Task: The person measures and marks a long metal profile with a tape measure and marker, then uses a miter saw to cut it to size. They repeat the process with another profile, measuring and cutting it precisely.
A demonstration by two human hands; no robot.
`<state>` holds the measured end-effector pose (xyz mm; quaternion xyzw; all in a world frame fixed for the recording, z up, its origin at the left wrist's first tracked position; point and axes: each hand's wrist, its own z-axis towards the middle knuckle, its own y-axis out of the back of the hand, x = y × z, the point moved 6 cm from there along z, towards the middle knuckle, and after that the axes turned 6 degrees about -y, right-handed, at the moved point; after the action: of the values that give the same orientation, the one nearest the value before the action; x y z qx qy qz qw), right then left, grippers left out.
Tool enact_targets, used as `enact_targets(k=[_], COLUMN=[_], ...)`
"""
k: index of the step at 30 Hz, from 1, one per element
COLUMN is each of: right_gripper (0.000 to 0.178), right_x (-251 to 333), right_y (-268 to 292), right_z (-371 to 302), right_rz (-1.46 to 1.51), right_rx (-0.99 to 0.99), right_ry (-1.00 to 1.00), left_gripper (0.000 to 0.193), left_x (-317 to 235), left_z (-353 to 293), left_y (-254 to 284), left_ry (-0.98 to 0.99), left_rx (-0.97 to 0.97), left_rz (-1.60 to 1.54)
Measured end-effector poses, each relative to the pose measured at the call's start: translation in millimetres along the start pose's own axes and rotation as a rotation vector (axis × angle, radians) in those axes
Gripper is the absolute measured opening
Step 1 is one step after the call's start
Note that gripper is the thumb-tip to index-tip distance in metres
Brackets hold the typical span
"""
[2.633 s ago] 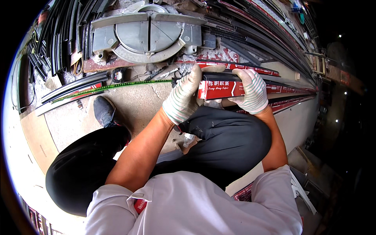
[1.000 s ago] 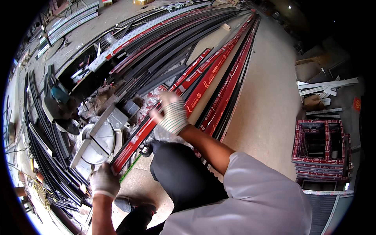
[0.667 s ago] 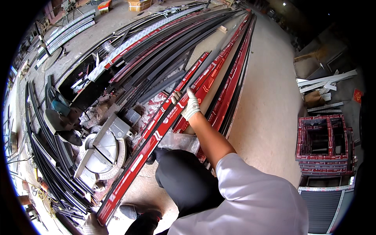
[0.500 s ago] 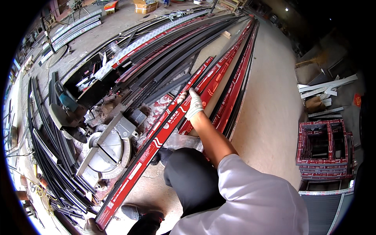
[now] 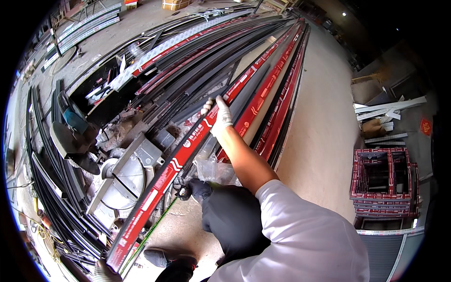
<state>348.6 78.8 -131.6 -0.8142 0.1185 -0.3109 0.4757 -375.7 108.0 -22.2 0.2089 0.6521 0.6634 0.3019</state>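
The person's gloved right hand (image 5: 220, 117) gripped a long red-faced bar (image 5: 174, 162) partway along, its fingers wrapped over the far edge and its thumb on the near side. The gloved left hand (image 5: 106, 271) was at the bar's near end, by the lower edge of the view; it was partly cut off, so how tightly its fingers were closed could not be told. The bar slanted from lower left toward upper right, between the silver saw base (image 5: 124, 181) and the person's bent right knee (image 5: 237, 216). Below it a green tape blade (image 5: 157, 223) stretched along the floor (image 5: 322, 122) from near a dark tape case (image 5: 182, 191). Crumpled clear plastic (image 5: 215, 170) lay just beside the case, and more red strips (image 5: 257, 109) lay to the right of the bar.
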Motion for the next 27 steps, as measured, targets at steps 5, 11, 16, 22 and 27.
enact_targets(k=[5,11,16,22,27], right_gripper=[0.033,0.034,0.037,0.036,0.045], right_x=[-46,-67,-55,-69,-92], right_y=[62,41,78,75,51], right_z=[10,33,31,33,14], right_rz=[-0.035,0.017,0.0,-0.001,-0.076], right_rx=[-0.017,0.005,-0.085,-0.035,-0.006], right_ry=[-0.089,-0.121,-0.155,-0.163,-0.188], left_gripper=[0.014,0.016,0.029,0.036,0.028], left_x=[9,27,16,34,88], left_z=[-24,-17,-4,-20,-62], left_y=[-36,-38,-63,-78,-102], left_ry=[0.104,0.152,0.172,0.095,0.189], left_rx=[0.175,0.111,0.169,0.225,0.313], left_rz=[-0.162,-0.145,-0.254,-0.141,-0.081])
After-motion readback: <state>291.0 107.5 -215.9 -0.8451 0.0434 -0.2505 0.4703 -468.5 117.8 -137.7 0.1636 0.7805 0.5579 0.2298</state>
